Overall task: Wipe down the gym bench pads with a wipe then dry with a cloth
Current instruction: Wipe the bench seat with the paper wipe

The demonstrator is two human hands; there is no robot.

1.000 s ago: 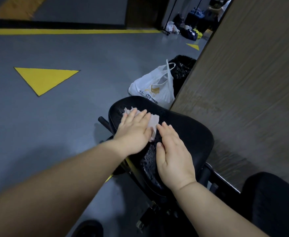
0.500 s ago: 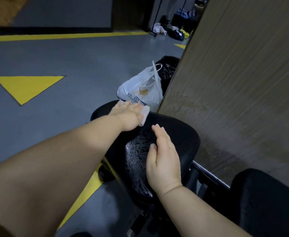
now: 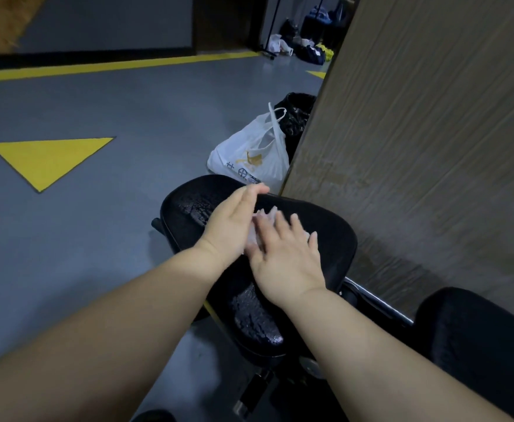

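left hand (image 3: pixel 231 223), right hand (image 3: pixel 286 257) touch one wipe (image 3: pixel 266 215) on one seat pad (image 3: pixel 325 236)

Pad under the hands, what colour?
Black pad, with a wet sheen in patches. Shows best in the head view.

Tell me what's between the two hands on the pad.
The crumpled white wipe, lying on the pad, shows between the left hand and right hand in the head view; the right hand partly covers it.
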